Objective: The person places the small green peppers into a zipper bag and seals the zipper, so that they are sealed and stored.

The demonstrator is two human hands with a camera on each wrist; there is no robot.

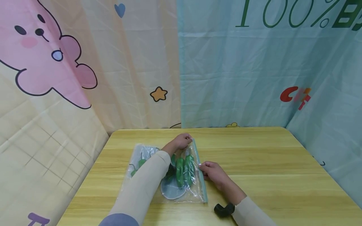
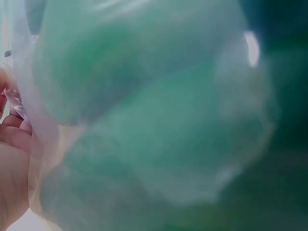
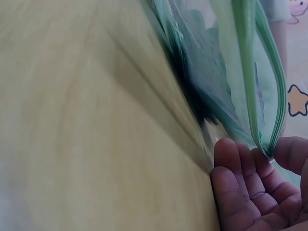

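A clear zip bag [image 1: 195,193] with a pale green zip strip [image 1: 204,190] lies on the table, and several green peppers [image 1: 180,172] show through its plastic. My left hand [image 1: 181,141] holds the far end of the zip edge. Lower down that same edge, my right hand [image 1: 213,172] pinches the strip between thumb and fingers. In the right wrist view the two zip strips [image 3: 246,62] stand apart above the pinching right hand [image 3: 255,187]. Blurred green fills the left wrist view, with part of a hand [image 2: 14,139] at its left edge.
A round pale blue shape [image 1: 172,190] shows by the peppers. Clear plastic [image 1: 138,150] with more green peppers [image 1: 142,162] extends left, partly behind my left sleeve [image 1: 141,188]. A black device [image 1: 224,210] sits at my right wrist. Printed curtains [image 1: 226,78] border the wooden table [image 1: 268,175].
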